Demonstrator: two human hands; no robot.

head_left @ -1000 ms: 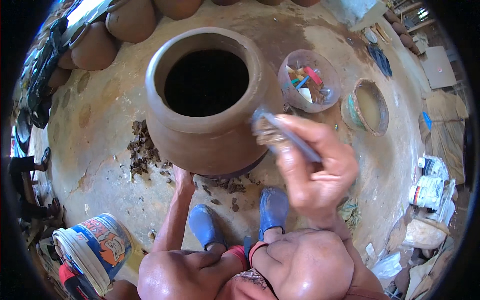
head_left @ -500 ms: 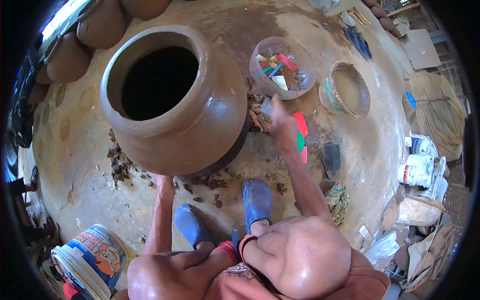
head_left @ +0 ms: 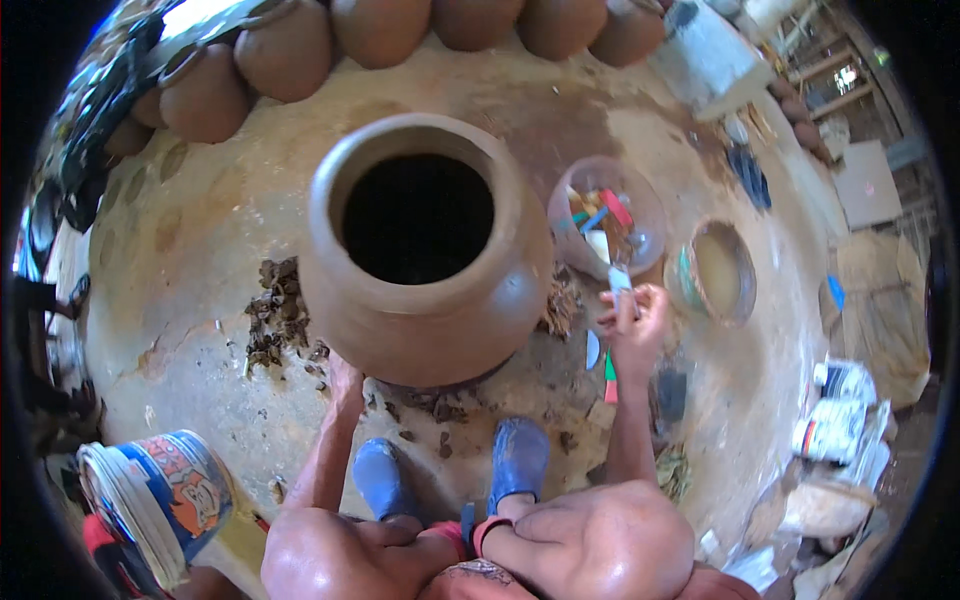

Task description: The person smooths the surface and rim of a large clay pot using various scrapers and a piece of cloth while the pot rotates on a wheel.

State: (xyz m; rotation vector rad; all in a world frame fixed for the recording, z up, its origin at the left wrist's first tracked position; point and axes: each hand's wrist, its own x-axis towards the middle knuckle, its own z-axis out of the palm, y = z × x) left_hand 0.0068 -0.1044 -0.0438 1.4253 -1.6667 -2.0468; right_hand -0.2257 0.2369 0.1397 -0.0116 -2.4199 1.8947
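Note:
A large brown clay pot (head_left: pixel 520 290) with a wide round mouth stands on a dark base in front of me. My left hand (head_left: pixel 345 380) reaches to the pot's lower left side; its fingers are hidden by the pot. To the right of the pot, my right hand (head_left: pixel 638 318) is raised over the floor, its fingers closed on a small pale flat scraper (head_left: pixel 620 277). Just beyond it sits a translucent plastic bowl (head_left: pixel 655 205) with several coloured flat pieces inside. Beneath the hand lie a pale blue flat piece (head_left: pixel 592 349) and a green one (head_left: pixel 610 367).
A tub of cloudy water (head_left: pixel 722 272) stands right of the bowl. Clay scraps (head_left: pixel 275 315) litter the floor around the pot. Several clay pots (head_left: pixel 285 55) line the back. A printed bucket (head_left: pixel 185 490) stands at lower left, and white containers (head_left: pixel 835 430) at far right.
My right hand has come up with the pale scraper, its fingers now turned upward. The view has shifted, bringing more of the back pots in. My left hand stays at the pot's lower left.

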